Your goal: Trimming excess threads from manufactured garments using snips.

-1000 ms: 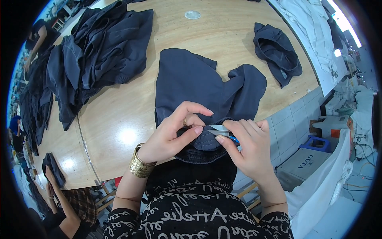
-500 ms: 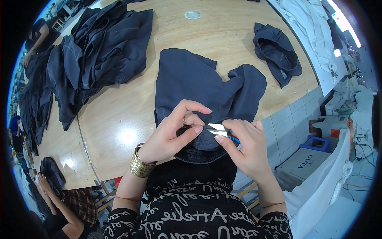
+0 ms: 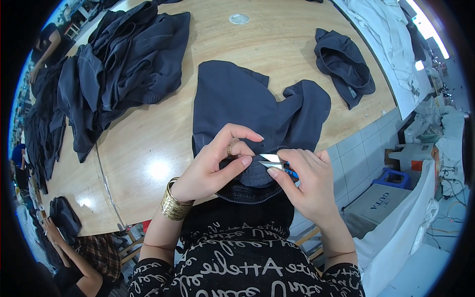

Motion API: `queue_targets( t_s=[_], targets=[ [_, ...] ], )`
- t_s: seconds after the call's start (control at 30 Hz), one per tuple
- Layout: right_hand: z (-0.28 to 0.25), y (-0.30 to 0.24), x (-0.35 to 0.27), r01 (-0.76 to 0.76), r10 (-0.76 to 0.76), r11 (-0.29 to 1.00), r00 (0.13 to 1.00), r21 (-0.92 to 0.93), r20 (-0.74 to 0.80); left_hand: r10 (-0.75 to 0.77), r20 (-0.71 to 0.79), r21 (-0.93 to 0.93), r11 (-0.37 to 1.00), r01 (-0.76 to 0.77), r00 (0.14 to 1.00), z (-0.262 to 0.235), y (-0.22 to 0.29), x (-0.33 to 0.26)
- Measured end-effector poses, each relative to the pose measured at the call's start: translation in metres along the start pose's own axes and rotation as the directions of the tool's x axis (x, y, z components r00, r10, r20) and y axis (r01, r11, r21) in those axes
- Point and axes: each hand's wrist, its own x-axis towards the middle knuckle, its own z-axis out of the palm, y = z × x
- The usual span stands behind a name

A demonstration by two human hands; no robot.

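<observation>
A dark navy pair of shorts lies on the table in front of me, its gathered elastic waistband nearest my body. My left hand pinches the waistband's edge between thumb and fingers, with the index finger arched above. In my right hand are small thread snips with blue handles, held between thumb and fingers. Their silver blades point left at the stitched band, right beside my left fingertips. Whether a thread lies between the blades is too small to tell.
At the left of the wooden table lies a big heap of dark garments. Another folded dark garment sits at the far right. A co-worker's arms show at lower left. A grey box stands right of the table.
The snips' blades have moved slightly and look closer together. My left hand and the shorts have stayed in place.
</observation>
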Motion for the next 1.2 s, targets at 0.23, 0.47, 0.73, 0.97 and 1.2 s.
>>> queue_targets(
  t_s=[0.23, 0.47, 0.73, 0.97, 1.2],
  targets=[
    [0.000, 0.001, 0.000, 0.017, -0.017, 0.999, 1.000, -0.040, -0.014, -0.005, -0.001, -0.012, 1.000, 0.005, 1.000, 0.001, 0.001, 0.000],
    [0.000, -0.002, 0.000, 0.016, -0.017, 0.996, 1.000, -0.085, -0.012, -0.005, 0.000, 0.045, 0.999, 0.005, 1.000, 0.002, 0.003, 0.000],
    [0.008, -0.004, -0.001, -0.067, 0.063, 0.996, 0.996, -0.063, -0.065, 0.029, -0.026, 0.091, 0.995, -0.026, 0.999, 0.002, -0.003, 0.000],
    [0.021, -0.002, -0.003, -0.246, 0.260, 0.925, 0.966, 0.291, -0.011, 0.035, -0.067, 0.059, 0.998, -0.031, 0.997, 0.002, -0.003, 0.000],
    [0.013, 0.000, -0.003, -0.169, 0.182, 0.965, 0.982, 0.200, -0.045, 0.021, -0.059, 0.044, 0.999, -0.019, 0.998, 0.001, -0.006, -0.002]
  ],
)
